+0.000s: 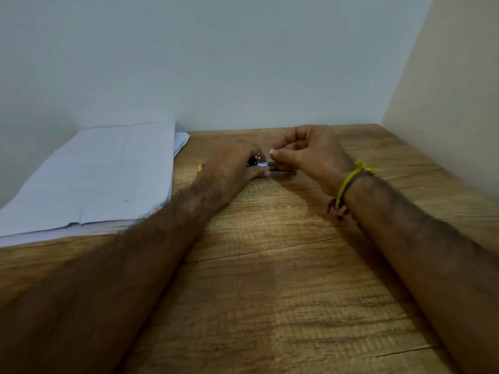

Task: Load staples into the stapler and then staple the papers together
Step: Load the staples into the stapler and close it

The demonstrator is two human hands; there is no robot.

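Note:
My left hand (232,168) lies over the stapler (259,163) on the wooden table and grips it. Only a dark part and a shiny metal part of the stapler show between my two hands, with a yellow-green tip (200,167) poking out left of my wrist. My right hand (305,155) hovers just right of it, its fingers curled and pinching a small pale strip of staples (272,151) right above the metal part. A stack of white papers (102,174) lies flat to the left, beside my left forearm.
The wooden table (270,279) stretches toward me between my forearms. A pale wall stands close behind the hands, and a cream side panel (453,103) closes the right side. A yellow thread band (348,182) circles my right wrist.

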